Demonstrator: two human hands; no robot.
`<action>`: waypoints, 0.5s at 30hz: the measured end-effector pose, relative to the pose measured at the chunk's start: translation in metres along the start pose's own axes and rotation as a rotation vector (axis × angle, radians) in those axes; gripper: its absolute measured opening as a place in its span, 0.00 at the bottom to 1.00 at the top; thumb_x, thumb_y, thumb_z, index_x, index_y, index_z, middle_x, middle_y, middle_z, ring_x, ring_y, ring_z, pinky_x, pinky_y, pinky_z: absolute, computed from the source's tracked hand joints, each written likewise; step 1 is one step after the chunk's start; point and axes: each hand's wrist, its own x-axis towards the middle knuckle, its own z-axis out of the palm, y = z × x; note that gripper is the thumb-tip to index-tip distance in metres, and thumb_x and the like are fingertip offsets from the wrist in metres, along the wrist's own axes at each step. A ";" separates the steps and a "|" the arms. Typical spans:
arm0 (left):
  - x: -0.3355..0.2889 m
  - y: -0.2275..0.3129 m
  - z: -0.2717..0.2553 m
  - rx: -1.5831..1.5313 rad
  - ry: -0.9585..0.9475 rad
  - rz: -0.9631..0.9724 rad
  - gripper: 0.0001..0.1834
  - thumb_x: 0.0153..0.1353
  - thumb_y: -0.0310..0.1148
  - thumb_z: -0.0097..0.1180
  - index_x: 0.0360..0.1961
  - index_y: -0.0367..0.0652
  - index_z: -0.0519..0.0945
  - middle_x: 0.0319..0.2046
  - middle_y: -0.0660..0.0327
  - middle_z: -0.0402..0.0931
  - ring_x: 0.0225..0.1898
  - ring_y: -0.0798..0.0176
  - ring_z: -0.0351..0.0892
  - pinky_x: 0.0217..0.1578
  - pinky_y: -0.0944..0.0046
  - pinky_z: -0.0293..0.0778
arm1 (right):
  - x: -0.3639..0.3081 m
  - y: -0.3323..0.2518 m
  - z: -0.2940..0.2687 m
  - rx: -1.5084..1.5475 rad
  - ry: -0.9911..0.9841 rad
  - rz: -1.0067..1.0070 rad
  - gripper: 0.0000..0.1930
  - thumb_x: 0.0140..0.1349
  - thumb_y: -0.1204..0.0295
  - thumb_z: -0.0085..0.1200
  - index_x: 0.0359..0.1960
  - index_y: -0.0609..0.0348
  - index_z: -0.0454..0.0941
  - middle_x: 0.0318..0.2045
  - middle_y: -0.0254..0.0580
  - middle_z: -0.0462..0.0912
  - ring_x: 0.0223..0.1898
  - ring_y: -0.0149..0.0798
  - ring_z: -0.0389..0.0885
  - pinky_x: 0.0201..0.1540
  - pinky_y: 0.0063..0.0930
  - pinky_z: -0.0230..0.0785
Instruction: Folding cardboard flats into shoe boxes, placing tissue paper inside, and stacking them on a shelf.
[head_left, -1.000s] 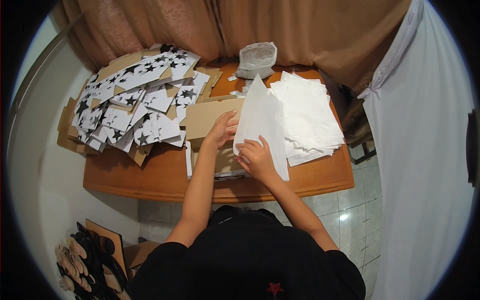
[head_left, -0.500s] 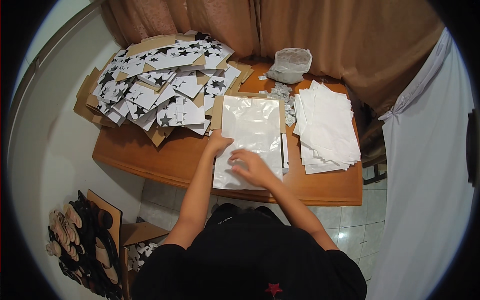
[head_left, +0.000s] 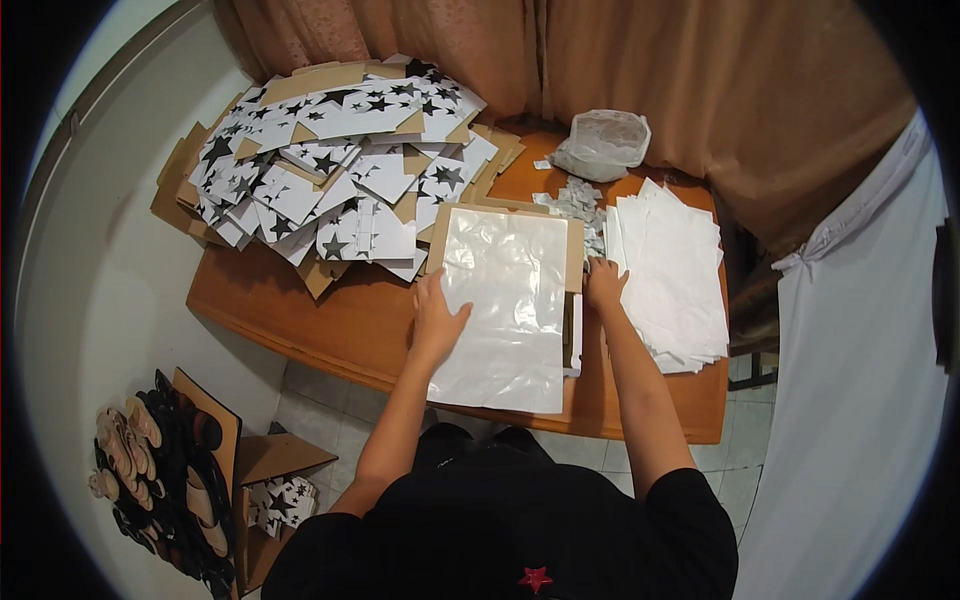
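Observation:
A glossy, whitish plastic bag [head_left: 505, 315] lies flat over a folded piece of brown cardboard [head_left: 574, 245], its lower end hanging past the table's front edge. My left hand [head_left: 438, 325] rests on the left side of the bag, fingers at its edge and thumb spread over the plastic. To the right of the cardboard, my right hand [head_left: 605, 288] reaches down at the near end of a heap of small pale packets [head_left: 577, 203]. Its fingers are bent and partly apart; whether a packet is under the fingertips is hidden.
A tall pile of star-printed cardboard pieces [head_left: 350, 180] covers the table's [head_left: 290, 310] left side. White sheets [head_left: 672, 280] are stacked at right. Behind the packets stands an open clear plastic bag [head_left: 603, 145]. Shoes [head_left: 165, 480] hang at lower left.
My right hand has moved from above the plastic bag to the packets at the right. My left hand has shifted along the bag's left edge, and its thumb is spread wider.

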 end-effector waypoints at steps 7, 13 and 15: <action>-0.012 0.014 -0.001 0.004 -0.145 0.086 0.27 0.48 0.33 0.61 0.52 0.44 0.69 0.59 0.46 0.50 0.62 0.45 0.47 0.58 0.54 0.60 | 0.001 0.012 0.041 -0.288 0.286 -0.169 0.05 0.49 0.71 0.50 0.25 0.54 0.78 0.24 0.34 0.76 0.42 0.39 0.72 0.61 0.64 0.44; -0.011 0.011 -0.011 -0.079 -0.223 0.081 0.28 0.48 0.36 0.63 0.52 0.46 0.70 0.59 0.47 0.52 0.63 0.44 0.46 0.59 0.52 0.58 | -0.009 -0.011 -0.008 0.002 0.247 0.158 0.07 0.53 0.69 0.48 0.29 0.51 0.80 0.27 0.36 0.79 0.42 0.39 0.73 0.61 0.65 0.41; -0.015 0.009 -0.021 -0.130 -0.288 0.039 0.30 0.47 0.38 0.64 0.53 0.46 0.69 0.61 0.48 0.51 0.64 0.45 0.46 0.60 0.54 0.55 | -0.013 -0.019 -0.029 0.242 0.366 0.396 0.11 0.57 0.65 0.47 0.34 0.50 0.81 0.32 0.38 0.80 0.45 0.41 0.73 0.61 0.63 0.37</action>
